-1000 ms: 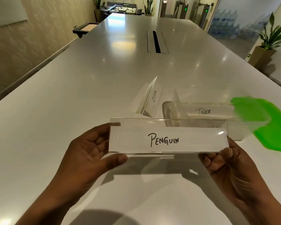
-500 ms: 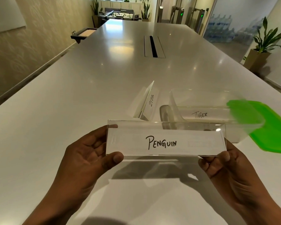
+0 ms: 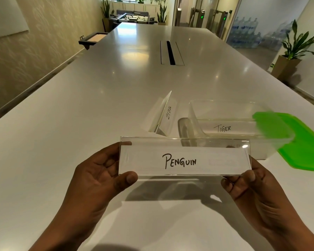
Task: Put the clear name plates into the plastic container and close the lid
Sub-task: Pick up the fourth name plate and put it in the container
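**Plate in hand, tub waiting.** You hold a clear acrylic name plate lettered PENGUIN [image 3: 185, 158] above the long white table [image 3: 80, 124] at lower centre of the frame, its face towards you and roughly level. Your left hand [image 3: 101, 174] pinches its left end, with the thumb on the front lower corner and the fingers curled behind. Your right hand [image 3: 250, 189] grips the right end in the same way.

Just beyond, at centre right, sits the clear plastic container [image 3: 194, 115]. It is open, and a plate marked TIGER [image 3: 222, 128] already lies inside. A tent-shaped clear plate [image 3: 163, 115], its lettering hard to read, stands on the table just left of the container. The bright green lid [image 3: 308, 145] lies at the right edge of the frame, against the container's right end. Whether it rests on the rim or beside it is unclear.

The risks, judged from here:
- The plate looks nearly as long as the container, so going in askew could catch a corner on the rim and tip the light tub.
- Smooth acrylic held only by its ends may slip from your fingertips.
- Your left hand would pass close to the standing plate and could knock it over.
- Your right hand could shove the lid away.
- Landing on TIGER at a slant may leave the stack too high for the lid.
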`<act>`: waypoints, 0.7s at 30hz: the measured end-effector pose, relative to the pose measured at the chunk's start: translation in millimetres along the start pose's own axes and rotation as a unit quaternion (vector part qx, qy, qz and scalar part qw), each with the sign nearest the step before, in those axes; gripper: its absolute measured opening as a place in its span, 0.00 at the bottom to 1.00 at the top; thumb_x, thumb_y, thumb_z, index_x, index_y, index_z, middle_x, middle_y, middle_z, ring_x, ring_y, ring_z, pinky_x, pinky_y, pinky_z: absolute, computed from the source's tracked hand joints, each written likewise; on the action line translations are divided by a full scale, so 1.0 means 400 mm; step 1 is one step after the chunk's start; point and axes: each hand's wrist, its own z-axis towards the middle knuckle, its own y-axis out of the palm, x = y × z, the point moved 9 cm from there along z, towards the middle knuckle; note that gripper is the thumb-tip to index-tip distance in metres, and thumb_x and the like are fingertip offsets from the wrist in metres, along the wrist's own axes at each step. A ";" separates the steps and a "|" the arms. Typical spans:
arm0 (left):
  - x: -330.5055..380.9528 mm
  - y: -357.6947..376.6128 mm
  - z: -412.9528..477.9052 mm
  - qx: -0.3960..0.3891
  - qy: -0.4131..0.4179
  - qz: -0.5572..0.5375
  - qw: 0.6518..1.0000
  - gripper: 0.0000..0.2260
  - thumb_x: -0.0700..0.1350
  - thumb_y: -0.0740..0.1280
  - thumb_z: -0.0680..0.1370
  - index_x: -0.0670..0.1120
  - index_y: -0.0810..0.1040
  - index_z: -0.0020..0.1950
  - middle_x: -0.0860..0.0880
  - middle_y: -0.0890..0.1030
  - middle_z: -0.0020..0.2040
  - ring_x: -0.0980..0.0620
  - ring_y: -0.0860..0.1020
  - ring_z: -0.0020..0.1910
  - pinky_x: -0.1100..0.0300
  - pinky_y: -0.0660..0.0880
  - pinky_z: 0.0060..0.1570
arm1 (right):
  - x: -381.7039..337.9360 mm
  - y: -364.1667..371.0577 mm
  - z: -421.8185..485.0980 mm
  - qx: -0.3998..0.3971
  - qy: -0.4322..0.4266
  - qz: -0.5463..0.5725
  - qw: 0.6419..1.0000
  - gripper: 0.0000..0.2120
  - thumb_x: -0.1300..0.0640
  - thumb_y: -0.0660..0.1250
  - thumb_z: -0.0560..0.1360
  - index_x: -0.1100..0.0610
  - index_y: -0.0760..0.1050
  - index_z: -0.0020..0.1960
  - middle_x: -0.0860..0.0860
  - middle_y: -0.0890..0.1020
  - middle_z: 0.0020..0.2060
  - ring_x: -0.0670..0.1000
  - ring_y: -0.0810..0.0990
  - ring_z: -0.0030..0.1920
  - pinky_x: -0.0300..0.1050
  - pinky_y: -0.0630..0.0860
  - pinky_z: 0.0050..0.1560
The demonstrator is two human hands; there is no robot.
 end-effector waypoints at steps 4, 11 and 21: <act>-0.004 0.000 0.002 -0.003 0.001 -0.016 1.000 0.33 0.54 0.83 0.60 0.48 0.80 0.63 0.44 0.84 0.60 0.44 0.82 0.59 0.61 0.79 0.51 | 0.001 0.002 0.000 0.000 0.000 0.003 1.000 0.34 0.43 0.84 0.52 0.52 0.82 0.56 0.44 0.85 0.36 0.45 0.83 0.40 0.39 0.79 0.42; 0.002 0.007 0.005 -0.004 0.012 -0.047 0.999 0.30 0.52 0.83 0.61 0.49 0.81 0.61 0.45 0.84 0.59 0.46 0.83 0.58 0.63 0.79 0.50 | -0.003 0.008 0.003 -0.005 0.000 0.012 1.000 0.33 0.44 0.83 0.54 0.52 0.82 0.57 0.42 0.84 0.33 0.43 0.83 0.39 0.39 0.79 0.42; 0.011 0.008 0.013 0.001 0.018 -0.052 0.998 0.31 0.52 0.83 0.60 0.50 0.81 0.61 0.46 0.84 0.59 0.47 0.83 0.58 0.63 0.79 0.50 | -0.037 0.009 0.016 -0.036 0.030 -0.053 0.998 0.42 0.44 0.83 0.53 0.60 0.76 0.62 0.59 0.81 0.59 0.59 0.82 0.55 0.50 0.80 0.49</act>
